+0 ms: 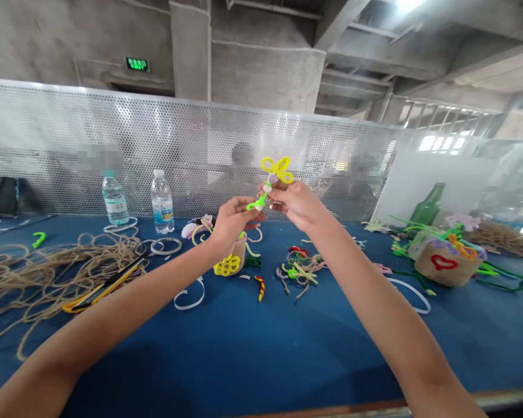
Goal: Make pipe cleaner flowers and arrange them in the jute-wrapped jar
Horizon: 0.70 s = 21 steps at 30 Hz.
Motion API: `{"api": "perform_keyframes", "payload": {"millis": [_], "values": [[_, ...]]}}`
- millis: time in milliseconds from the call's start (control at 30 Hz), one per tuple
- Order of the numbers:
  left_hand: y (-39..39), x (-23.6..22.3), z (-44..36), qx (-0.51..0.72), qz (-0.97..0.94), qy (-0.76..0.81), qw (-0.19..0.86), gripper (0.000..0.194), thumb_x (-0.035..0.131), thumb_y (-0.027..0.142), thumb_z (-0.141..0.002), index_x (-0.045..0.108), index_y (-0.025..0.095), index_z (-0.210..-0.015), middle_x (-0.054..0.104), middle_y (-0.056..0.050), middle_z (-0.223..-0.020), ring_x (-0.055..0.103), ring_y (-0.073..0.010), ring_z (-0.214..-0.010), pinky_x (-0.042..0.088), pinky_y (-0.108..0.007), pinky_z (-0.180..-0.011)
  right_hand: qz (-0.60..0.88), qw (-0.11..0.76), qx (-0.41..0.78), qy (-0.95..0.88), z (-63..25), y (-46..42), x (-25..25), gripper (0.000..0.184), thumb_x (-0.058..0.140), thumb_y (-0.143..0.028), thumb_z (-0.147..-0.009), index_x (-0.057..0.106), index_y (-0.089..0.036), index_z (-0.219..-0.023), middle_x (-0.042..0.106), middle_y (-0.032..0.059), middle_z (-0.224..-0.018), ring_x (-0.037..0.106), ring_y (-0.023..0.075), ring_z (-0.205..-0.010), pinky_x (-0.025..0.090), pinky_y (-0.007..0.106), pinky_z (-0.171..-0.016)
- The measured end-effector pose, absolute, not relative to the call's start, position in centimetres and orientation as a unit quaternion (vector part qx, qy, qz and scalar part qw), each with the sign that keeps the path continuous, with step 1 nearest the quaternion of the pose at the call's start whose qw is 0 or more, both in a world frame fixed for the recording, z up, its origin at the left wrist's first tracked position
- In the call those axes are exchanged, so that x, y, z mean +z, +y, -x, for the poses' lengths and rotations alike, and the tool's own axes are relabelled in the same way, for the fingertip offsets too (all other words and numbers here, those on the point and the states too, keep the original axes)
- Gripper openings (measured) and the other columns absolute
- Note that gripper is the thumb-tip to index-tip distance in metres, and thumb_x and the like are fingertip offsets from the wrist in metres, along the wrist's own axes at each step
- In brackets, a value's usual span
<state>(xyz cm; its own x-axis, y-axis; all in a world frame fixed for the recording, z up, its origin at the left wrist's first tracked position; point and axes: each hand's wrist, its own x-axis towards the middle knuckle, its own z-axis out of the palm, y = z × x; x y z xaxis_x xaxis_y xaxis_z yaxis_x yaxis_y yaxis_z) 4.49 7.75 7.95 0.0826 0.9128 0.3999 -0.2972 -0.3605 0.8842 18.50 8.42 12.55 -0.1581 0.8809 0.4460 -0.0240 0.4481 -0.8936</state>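
Both my arms reach out over a blue table (261, 348). My right hand (294, 203) is closed round the stem of a pipe-cleaner flower (278, 168) with yellow looped petals and holds it up in the air. My left hand (232, 219) pinches the bright green lower end of the stem (257, 204), just left of the right hand. Below the hands, on the table, stands a small twine-wrapped pot (234, 261) with a yellow pipe-cleaner flower on its front.
A heap of jute twine (47, 267) and a yellow utility knife (100, 287) lie at the left. Two water bottles (162, 201) stand at the back. Loose pipe-cleaner scraps (298, 268) lie mid-table. At right sit a decorated twine basket (447, 264) and a green glass bottle (427, 208). A perforated metal screen (165, 145) closes the back.
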Motion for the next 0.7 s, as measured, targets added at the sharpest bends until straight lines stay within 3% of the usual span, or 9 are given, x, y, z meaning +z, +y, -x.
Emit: {"api": "perform_keyframes", "payload": {"millis": [100,200,300,400,500,633,700], "values": [[8.2,7.5,-4.1,0.604,-0.616,0.281,0.420,0.013,0.066,0.020,-0.075,0.055,0.014,-0.070,0.065,-0.003,-0.066,0.067,-0.0138,-0.067,0.052,-0.023,-0.060,0.331,0.564,0.406,-0.638,-18.5,8.5,12.5,0.011,0.075,-0.023,-0.066,0.066,-0.019,-0.071,0.065,0.0022,-0.077,0.057,0.0124,-0.074,0.044,0.026,-0.061],[9.4,6.8,-3.0,0.619,-0.728,0.254,0.147,0.016,0.061,0.024,-0.079,0.055,0.016,-0.067,0.062,-0.002,-0.064,0.063,-0.0125,-0.061,0.047,-0.022,-0.054,0.327,0.578,0.409,-0.627,-18.4,8.5,12.4,0.011,0.075,-0.020,-0.066,0.064,-0.018,-0.066,0.063,0.0023,-0.074,0.053,0.0110,-0.068,0.044,0.026,-0.059],[10.6,6.7,-1.4,0.526,-0.806,0.198,-0.187,0.017,0.052,0.021,-0.084,0.058,0.017,-0.068,0.062,-0.003,-0.067,0.055,-0.0103,-0.054,0.040,-0.022,-0.050,0.343,0.578,0.417,-0.612,-18.2,8.8,12.1,0.009,0.071,-0.016,-0.068,0.063,-0.017,-0.063,0.062,0.0028,-0.073,0.049,0.0099,-0.063,0.042,0.025,-0.055],[11.4,6.9,-0.4,0.447,-0.824,0.170,-0.304,0.020,0.047,0.019,-0.088,0.061,0.018,-0.073,0.063,-0.004,-0.069,0.055,-0.0107,-0.056,0.039,-0.023,-0.051,0.348,0.579,0.431,-0.598,-18.1,9.3,11.8,0.009,0.070,-0.014,-0.069,0.064,-0.017,-0.063,0.062,0.0026,-0.073,0.048,0.0093,-0.062,0.042,0.025,-0.056],[11.2,7.0,-0.9,0.493,-0.827,0.193,-0.188,0.012,0.056,0.027,-0.084,0.062,0.017,-0.081,0.065,-0.005,-0.075,0.059,-0.0124,-0.066,0.046,-0.024,-0.060,0.334,0.578,0.431,-0.607,-18.2,9.6,11.7,0.007,0.071,-0.018,-0.070,0.065,-0.017,-0.066,0.063,0.0015,-0.074,0.051,0.0092,-0.065,0.042,0.025,-0.059],[10.1,7.6,-2.5,0.530,-0.781,0.198,0.265,0.040,0.064,0.046,-0.077,0.059,0.014,-0.101,0.067,-0.008,-0.083,0.064,-0.0159,-0.072,0.053,-0.029,-0.067,0.312,0.572,0.407,-0.640,-18.3,9.3,11.9,0.010,0.074,-0.024,-0.068,0.067,-0.018,-0.072,0.064,0.0004,-0.077,0.054,0.0093,-0.068,0.042,0.025,-0.061],[9.5,8.0,-2.9,0.522,-0.711,0.196,0.429,0.037,0.062,0.046,-0.079,0.062,0.013,-0.095,0.067,-0.007,-0.077,0.064,-0.0148,-0.068,0.054,-0.028,-0.064,0.308,0.565,0.390,-0.659,-18.3,9.0,12.0,0.013,0.075,-0.027,-0.067,0.067,-0.018,-0.073,0.064,0.0002,-0.078,0.054,0.0098,-0.069,0.042,0.025,-0.061]]}}
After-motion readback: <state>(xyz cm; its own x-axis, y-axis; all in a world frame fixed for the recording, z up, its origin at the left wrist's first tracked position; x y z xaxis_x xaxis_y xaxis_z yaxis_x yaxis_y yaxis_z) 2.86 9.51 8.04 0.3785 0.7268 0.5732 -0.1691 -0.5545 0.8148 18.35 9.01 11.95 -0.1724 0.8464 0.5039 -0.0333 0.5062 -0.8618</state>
